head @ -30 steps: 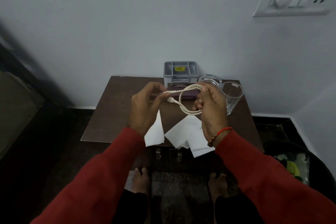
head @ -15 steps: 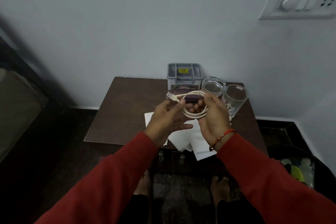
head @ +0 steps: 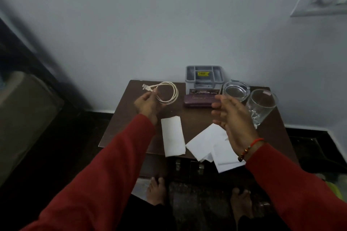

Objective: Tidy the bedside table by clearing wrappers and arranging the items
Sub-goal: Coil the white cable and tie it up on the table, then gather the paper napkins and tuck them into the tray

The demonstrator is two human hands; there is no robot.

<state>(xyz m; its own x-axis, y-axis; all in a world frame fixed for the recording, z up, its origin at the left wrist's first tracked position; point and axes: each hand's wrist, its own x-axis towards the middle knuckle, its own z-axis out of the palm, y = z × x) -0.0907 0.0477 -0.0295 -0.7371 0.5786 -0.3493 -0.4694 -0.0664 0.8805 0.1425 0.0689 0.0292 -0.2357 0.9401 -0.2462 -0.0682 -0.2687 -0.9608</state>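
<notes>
Cable [head: 167, 92], white and coiled in a loop, is pinched by the left hand [head: 148, 105] over the far left part of the brown table [head: 120, 124]. The right hand [head: 231, 116] holds nothing, with its fingers loose and spread. Just past its fingertips lie a purple case [head: 197, 100], a grey box [head: 204, 78] and two glasses [head: 261, 107]. White papers [head: 172, 137] lie between and below the hands.
</notes>
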